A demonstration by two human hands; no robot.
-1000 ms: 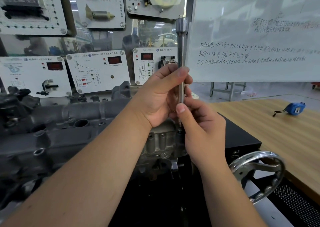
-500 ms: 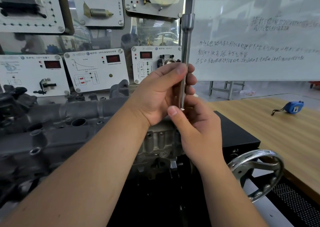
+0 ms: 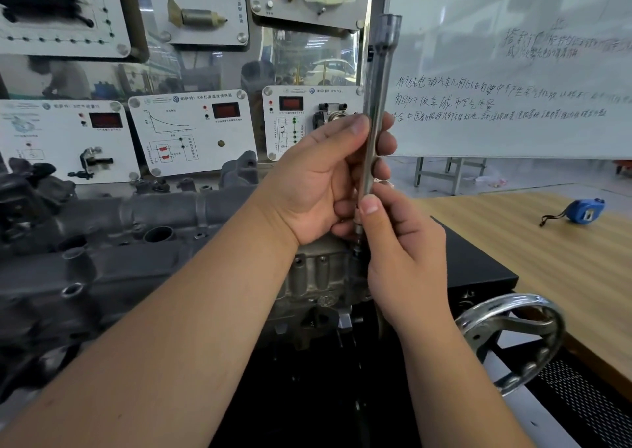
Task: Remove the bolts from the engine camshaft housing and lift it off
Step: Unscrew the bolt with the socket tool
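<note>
1. The left hand point(image 3: 318, 180) is wrapping its fingers and thumb around the middle of a long steel extension bar point(image 3: 378, 105), which is standing nearly upright and leaning slightly right at the top.
2. The right hand point(image 3: 400, 252) is pinching the bar's lower end, thumb pressing on the front; what sits at the very tip is hidden between the hands.
3. The camshaft housing point(image 3: 113, 242) is lying dark and grey across the left of the view, seated on the engine point(image 3: 318, 283), whose lighter metal end is showing just below the two hands.
4. A chrome handwheel point(image 3: 513, 341) is sitting at lower right.
5. A blue tape measure point(image 3: 586, 211) is resting on the wooden table point(image 3: 547, 259), well apart from the hands.
6. A whiteboard point(image 3: 513, 71) with handwriting is standing behind.
</note>
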